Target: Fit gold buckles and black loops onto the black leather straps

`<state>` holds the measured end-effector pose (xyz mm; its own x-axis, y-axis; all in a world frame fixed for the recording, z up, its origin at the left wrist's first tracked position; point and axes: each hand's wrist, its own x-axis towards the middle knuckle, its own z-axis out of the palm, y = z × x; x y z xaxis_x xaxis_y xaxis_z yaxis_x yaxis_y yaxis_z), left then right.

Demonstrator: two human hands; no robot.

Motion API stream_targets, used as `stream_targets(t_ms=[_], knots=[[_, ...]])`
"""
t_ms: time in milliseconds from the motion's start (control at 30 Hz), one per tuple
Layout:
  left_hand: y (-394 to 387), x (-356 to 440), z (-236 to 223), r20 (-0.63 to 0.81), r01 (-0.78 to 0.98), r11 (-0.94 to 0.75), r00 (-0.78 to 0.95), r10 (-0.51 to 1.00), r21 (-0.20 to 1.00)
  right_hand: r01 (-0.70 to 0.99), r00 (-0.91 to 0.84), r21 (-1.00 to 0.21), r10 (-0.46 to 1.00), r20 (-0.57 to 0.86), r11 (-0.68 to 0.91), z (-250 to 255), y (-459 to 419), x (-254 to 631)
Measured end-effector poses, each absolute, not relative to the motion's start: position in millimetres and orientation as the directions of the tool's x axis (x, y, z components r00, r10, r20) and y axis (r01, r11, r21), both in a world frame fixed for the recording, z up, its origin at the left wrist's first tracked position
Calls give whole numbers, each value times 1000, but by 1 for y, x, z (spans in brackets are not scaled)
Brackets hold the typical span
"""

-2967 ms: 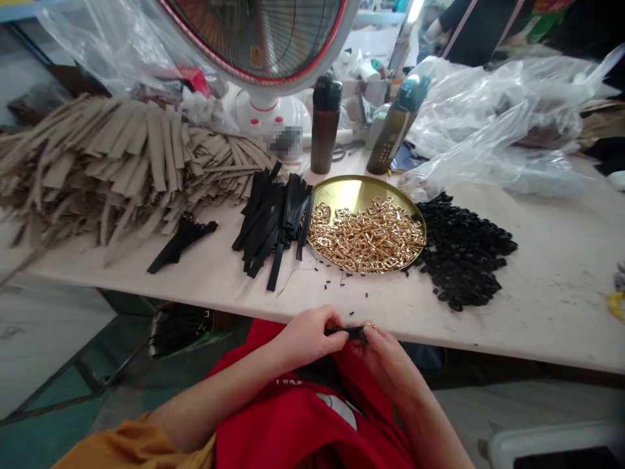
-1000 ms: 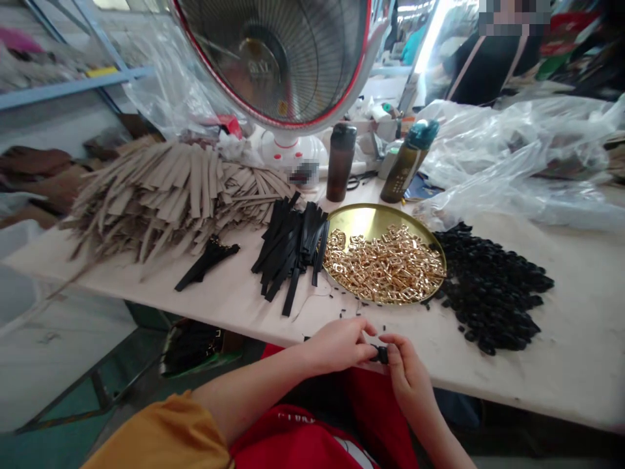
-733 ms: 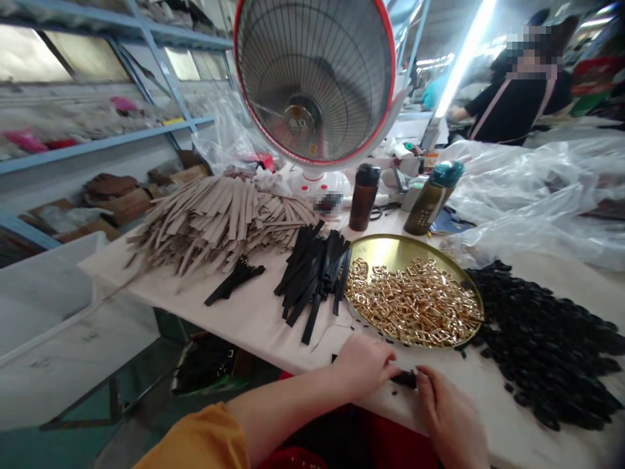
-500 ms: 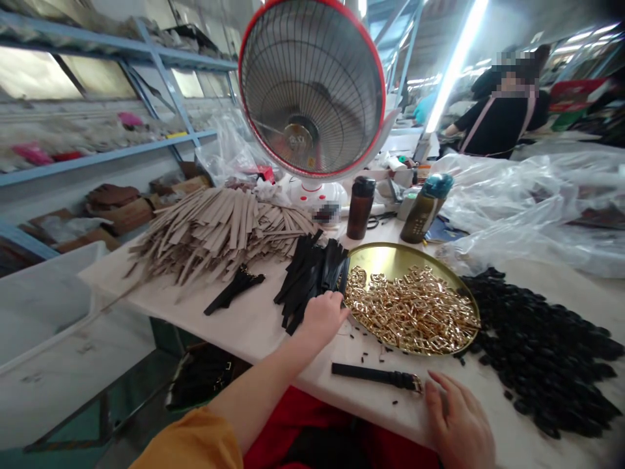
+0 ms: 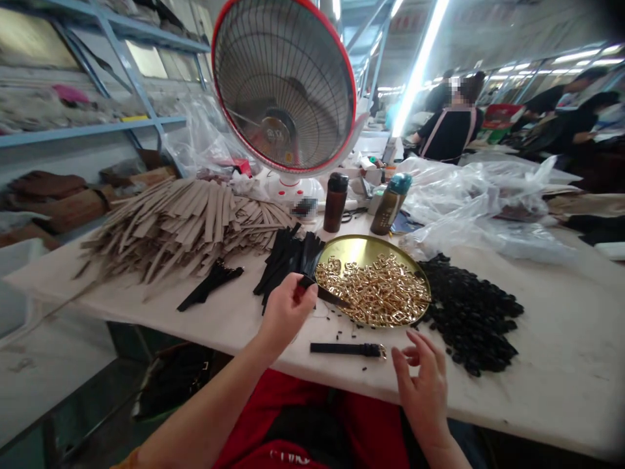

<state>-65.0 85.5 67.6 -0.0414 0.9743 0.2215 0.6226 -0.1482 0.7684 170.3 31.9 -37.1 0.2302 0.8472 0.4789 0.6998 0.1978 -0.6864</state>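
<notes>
The left hand (image 5: 290, 309) pinched one end of a single black strip (image 5: 333, 298) between thumb and fingers; the strip's far end pointed across the near left edge of a round gold tray (image 5: 356, 245). The right hand (image 5: 424, 371) was loosely curled, thumb and fingers parted, with nothing visible in its grasp. A heap of gold buckles (image 5: 383, 293) covered much of the tray. More black strips (image 5: 278, 267) lay piled at its left, partly hidden by the left hand, and small black pieces (image 5: 471, 319) were heaped at its right. Behind stood a dark brown bottle (image 5: 335, 205), a teal-capped bottle (image 5: 390, 205) and a red-rimmed fan (image 5: 286, 91). A black strap (image 5: 344, 350) with a gold buckle at one end lay flat between the hands, nearer the table edge than the tray, its buckle end just beside the right thumb
</notes>
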Motion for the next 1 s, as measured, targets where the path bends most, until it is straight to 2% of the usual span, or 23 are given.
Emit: stream_targets(t_ms=[67,133,167,233,300,367,433,533,600,700,800,867,1000], knots=[[71,-57,76,165,445,-163,33,986,881,648,90,-717,910,405,255,-12,24,157],[63,-44,74,101,305,-124,90,991,944,588,-141,-748,949,282,309,4,15,142],[61,-37,69,68,248,-93,108,992,964,559,-200,-774,955,220,296,7,10,135],[59,-22,56,-3,182,-31,183,983,983,503,-215,-843,972,89,189,6,0,123],[57,-9,41,-87,201,20,333,939,979,452,-192,-887,981,9,97,-1,-8,119],[57,-2,31,-171,252,62,434,884,966,452,-202,-889,979,-19,76,-8,-9,130],[61,1,25,-255,277,141,439,862,951,526,-192,-846,981,-21,85,-13,-3,155],[69,2,23,-386,263,294,448,807,919,712,36,-702,999,30,-4,-20,21,211],[73,4,22,-454,235,389,483,748,891,821,224,-560,965,134,-112,-25,43,246],[75,10,21,-524,158,525,510,682,836,958,234,-214,951,203,-190,-32,75,277],[74,15,20,-568,38,648,521,637,761,972,182,123,971,153,-201,-36,98,282],[73,14,21,-579,-34,699,530,619,715,957,164,223,979,121,-188,-38,107,279],[70,8,23,-580,-95,733,546,604,674,951,108,279,989,104,-134,-41,112,280]])
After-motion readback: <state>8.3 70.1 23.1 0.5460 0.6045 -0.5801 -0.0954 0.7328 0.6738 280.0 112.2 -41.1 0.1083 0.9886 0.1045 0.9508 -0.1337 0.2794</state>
